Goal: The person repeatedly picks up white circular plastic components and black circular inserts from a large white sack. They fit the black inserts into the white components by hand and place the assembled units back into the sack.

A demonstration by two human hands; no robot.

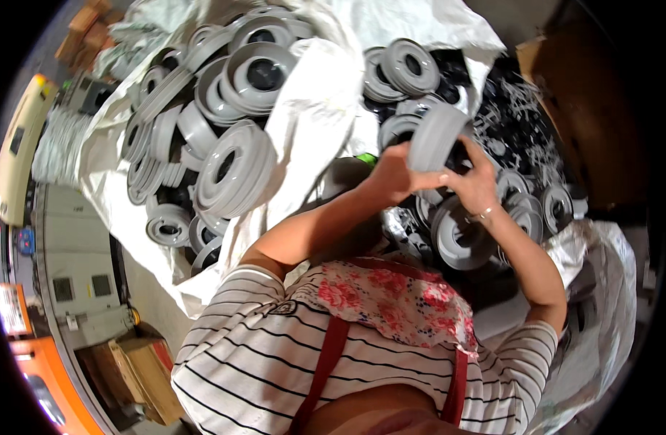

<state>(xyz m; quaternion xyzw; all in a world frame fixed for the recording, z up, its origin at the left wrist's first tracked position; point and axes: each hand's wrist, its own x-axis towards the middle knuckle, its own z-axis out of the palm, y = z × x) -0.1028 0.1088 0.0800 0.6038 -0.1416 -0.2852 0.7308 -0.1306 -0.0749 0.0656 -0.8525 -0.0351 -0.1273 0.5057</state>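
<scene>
Between both hands, tilted, is a stack of grey plastic rings (434, 138), nested one against another. My left hand (391, 175) grips the stack at its lower left side. My right hand (475, 181) is closed around the right side, its thumb close to the left hand's fingers. Part of the stack's far face is hidden by the right hand. Just below the hands lies a loose grey ring (460, 235). Beyond the stack, more grey rings (411, 67) rest on dark material.
A large white sack (315, 109) on the left holds a heap of grey rings (235, 170). To the right are thin white plastic scraps (518, 119) beside a brown cardboard wall (587, 123). A grey cabinet (75, 246) and an orange machine (46, 377) stand at far left.
</scene>
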